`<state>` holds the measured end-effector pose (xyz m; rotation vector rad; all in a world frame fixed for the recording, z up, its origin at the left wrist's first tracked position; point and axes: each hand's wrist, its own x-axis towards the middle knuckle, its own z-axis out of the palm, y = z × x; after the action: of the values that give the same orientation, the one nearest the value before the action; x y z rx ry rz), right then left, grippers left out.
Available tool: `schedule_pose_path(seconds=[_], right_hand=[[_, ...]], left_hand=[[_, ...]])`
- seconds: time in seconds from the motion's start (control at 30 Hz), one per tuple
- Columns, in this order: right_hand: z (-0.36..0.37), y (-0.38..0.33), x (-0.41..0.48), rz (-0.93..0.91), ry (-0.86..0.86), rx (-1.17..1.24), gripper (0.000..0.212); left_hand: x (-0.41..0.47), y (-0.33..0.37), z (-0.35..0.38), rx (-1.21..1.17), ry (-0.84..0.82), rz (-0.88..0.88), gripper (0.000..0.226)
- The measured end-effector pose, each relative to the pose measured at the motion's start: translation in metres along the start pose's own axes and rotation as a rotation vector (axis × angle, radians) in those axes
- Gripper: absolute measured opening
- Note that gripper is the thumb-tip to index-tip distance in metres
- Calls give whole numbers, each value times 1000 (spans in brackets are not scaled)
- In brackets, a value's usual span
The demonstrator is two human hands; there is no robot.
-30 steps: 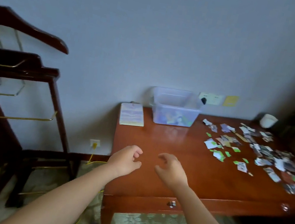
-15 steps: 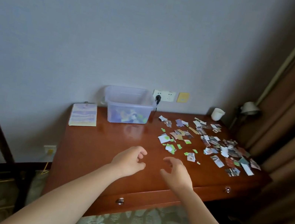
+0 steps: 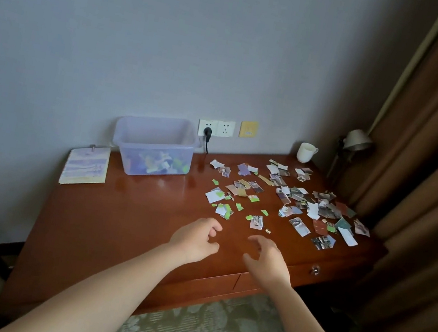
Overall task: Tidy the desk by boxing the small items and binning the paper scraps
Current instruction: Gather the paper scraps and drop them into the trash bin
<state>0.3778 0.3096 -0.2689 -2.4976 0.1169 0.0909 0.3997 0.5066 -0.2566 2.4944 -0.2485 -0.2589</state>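
Observation:
Several torn paper scraps [image 3: 290, 199], white, green and printed, lie scattered over the right half of the wooden desk [image 3: 122, 216]. A clear plastic box [image 3: 154, 146] with small coloured items inside stands at the back by the wall. My left hand [image 3: 195, 238] and my right hand [image 3: 266, 256] hover side by side over the desk's front, fingers loosely curled and apart, holding nothing. The nearest scraps [image 3: 256, 221] lie just beyond my right hand.
A spiral notepad [image 3: 86, 165] lies at the back left of the desk. A white mug [image 3: 306, 152] stands at the back right, a desk lamp [image 3: 356, 142] beside it. A black plug [image 3: 207, 135] sits in the wall socket. Brown curtains [image 3: 423, 185] hang on the right.
The view has swung right: the wooden rack has left the frame and the curtains and lamp have come in. Both hands keep their pose, now nearer the scraps.

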Motion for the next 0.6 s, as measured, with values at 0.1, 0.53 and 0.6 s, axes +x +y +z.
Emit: schedule_pose_path(seconds=[0.1,0.53,0.6], right_hand=[[-3,15,12,30,-7,16,45],[-26,85,127,187,10,33,45],[-31,95,151,217,-21,26,46]], left_hand=[[19,8,10,31,-31,1,40],[166,29,64,80,-182,40,39],[197,32,72,71,-191,25,38]])
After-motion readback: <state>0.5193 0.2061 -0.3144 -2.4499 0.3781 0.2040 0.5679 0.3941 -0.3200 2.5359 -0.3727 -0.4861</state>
